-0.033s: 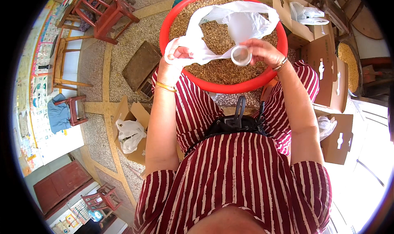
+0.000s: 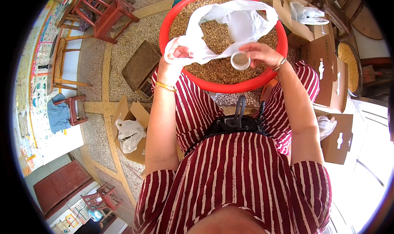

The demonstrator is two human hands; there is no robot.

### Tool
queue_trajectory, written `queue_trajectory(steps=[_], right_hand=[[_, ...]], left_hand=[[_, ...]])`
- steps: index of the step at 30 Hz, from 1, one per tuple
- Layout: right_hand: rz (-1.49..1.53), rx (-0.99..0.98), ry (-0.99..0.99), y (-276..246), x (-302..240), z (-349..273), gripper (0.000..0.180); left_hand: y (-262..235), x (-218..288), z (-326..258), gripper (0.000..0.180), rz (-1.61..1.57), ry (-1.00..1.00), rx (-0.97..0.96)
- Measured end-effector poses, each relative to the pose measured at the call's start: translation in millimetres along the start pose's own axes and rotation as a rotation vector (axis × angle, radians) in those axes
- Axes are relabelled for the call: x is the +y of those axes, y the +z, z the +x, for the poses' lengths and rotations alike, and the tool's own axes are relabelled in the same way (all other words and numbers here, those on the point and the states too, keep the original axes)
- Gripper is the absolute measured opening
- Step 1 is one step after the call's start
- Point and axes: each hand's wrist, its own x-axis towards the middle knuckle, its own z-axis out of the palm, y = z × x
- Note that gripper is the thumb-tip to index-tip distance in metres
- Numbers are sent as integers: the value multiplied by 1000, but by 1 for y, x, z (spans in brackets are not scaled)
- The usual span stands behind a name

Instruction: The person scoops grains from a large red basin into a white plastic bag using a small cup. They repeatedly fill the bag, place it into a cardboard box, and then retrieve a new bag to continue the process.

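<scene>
My left hand [image 2: 177, 52] is closed on the near left edge of a white plastic bag [image 2: 246, 28], whose mouth is spread wide above a round red tub [image 2: 230, 87]. Brown, coarse, grain-like bits [image 2: 217, 76] fill the tub. In my right hand [image 2: 262, 54] is a small round cup [image 2: 240, 60] with a pale rim, pinched at its right side, just at the bag's near edge. Whether the bag or the cup holds anything, I cannot tell.
Open cardboard boxes [image 2: 322, 65] stand right of the tub, and another box [image 2: 141, 111] with a white bag lies at left. A low wooden stool [image 2: 141, 65] is left of the tub. Red wooden chairs [image 2: 104, 22] stand farther left.
My right hand has brought the small cup slightly nearer to me, and its rim has tilted. The left hand and the bag are almost unmoved.
</scene>
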Motion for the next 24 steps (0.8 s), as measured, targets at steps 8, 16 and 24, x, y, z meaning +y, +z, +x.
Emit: queue_trajectory(steps=[8,16,24], right_hand=[[-1136,468,69,-30,93,49,45],[-1182,622,175,-4,104,65,49],[-1136,388,163,9,95,62,42]], left_hand=[[-1,1,-2,70,7,-2,15],[1,2,0,68,20,-4,-11],[-1,1,0,68,6,3,-6]])
